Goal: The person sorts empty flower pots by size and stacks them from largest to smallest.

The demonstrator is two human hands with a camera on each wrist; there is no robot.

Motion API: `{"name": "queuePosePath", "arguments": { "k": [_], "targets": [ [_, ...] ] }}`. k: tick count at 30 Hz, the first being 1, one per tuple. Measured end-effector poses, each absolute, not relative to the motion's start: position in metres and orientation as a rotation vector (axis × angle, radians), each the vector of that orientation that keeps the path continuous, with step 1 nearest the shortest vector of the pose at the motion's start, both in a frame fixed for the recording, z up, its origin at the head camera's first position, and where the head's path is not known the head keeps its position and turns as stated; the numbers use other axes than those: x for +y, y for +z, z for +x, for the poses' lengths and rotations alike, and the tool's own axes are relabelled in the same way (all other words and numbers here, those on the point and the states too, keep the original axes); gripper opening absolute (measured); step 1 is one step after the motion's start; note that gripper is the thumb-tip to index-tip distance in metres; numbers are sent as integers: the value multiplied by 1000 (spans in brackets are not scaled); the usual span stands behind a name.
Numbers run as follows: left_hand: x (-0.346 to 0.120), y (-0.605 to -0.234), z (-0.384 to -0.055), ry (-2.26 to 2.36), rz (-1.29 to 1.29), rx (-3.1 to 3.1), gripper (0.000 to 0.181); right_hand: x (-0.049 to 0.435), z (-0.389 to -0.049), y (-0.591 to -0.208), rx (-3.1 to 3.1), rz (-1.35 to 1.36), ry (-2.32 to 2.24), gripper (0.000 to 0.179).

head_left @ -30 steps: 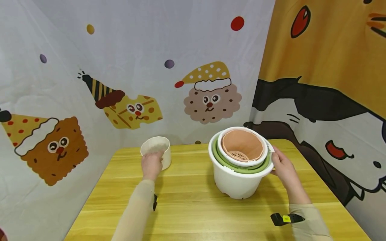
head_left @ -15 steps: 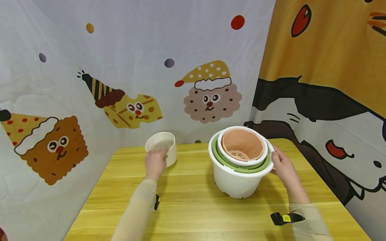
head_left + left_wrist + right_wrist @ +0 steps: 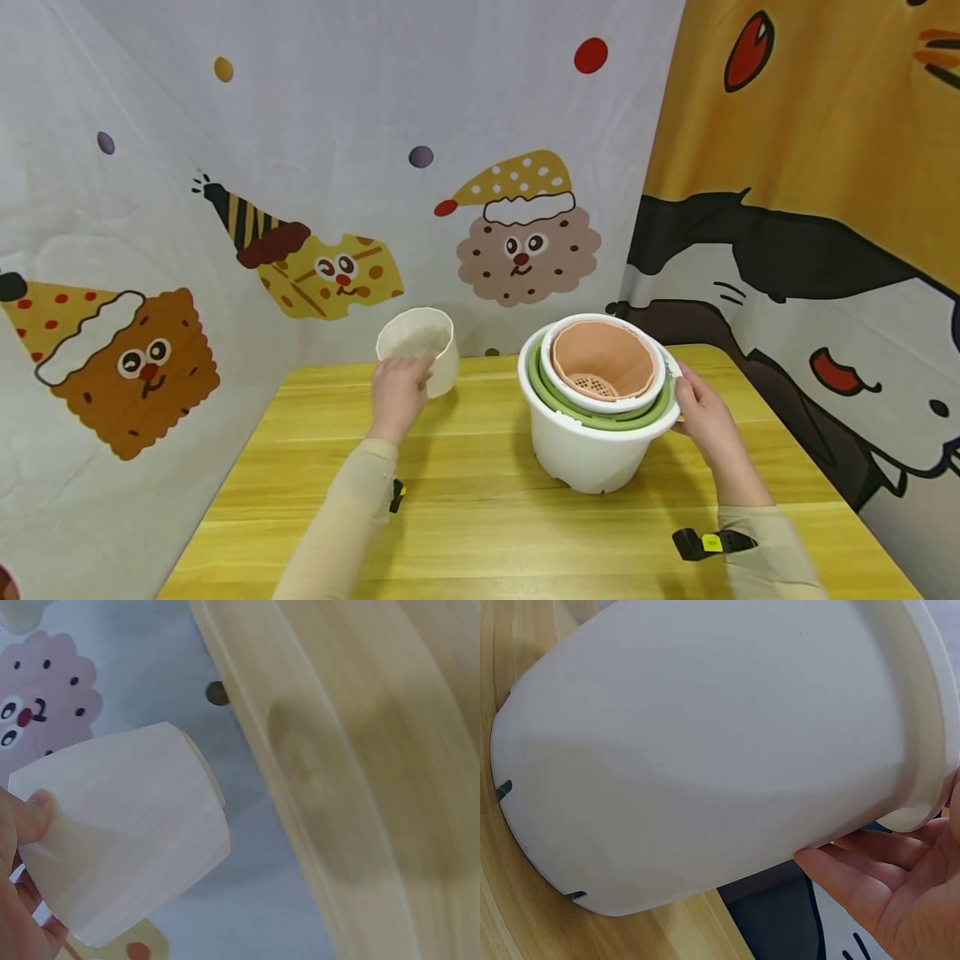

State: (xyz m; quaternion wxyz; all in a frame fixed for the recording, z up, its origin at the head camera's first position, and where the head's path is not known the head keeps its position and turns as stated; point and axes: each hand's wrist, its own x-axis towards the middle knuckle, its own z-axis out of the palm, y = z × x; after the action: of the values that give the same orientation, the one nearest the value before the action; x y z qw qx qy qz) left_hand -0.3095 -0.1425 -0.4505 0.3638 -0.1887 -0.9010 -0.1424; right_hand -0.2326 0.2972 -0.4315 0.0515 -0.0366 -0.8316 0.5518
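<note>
My left hand (image 3: 397, 396) pinches the near rim of a small cream flower pot (image 3: 444, 371), thumb outside and fingers reaching in. In the left wrist view the cream pot (image 3: 127, 825) hangs above the table level, tilted, its mouth toward the hand. Right of it stands a large white flower pot (image 3: 585, 458) with others nested inside: a green pot (image 3: 607, 422), a smaller white pot (image 3: 611, 407) and a peach pot (image 3: 600, 354) with a perforated bottom. My right hand (image 3: 708, 421) holds the large pot's right rim, fingers underneath against its wall, as the right wrist view shows.
The wooden table (image 3: 465, 517) carries the nested stack on its right half. A white cartoon-print curtain (image 3: 322, 125) rises right behind the table's back edge, and an orange and black printed curtain (image 3: 825, 250) borders the right side.
My left hand has lifted the cream flower pot from the table and moved it up and to the right. The right hand and the nested pots have stayed put.
</note>
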Motion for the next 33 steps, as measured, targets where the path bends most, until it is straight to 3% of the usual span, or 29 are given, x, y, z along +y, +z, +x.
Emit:
{"name": "queuePosePath", "arguments": {
  "k": [14, 33],
  "targets": [
    [-118, -428, -304, -382, -613, -2131, 41, 298, -233, -432, -2521, -106, 1680, 62],
    [-93, -393, -293, -458, -731, -1973, 33, 298, -233, -433, -2504, -87, 1701, 61]
  ]
}}
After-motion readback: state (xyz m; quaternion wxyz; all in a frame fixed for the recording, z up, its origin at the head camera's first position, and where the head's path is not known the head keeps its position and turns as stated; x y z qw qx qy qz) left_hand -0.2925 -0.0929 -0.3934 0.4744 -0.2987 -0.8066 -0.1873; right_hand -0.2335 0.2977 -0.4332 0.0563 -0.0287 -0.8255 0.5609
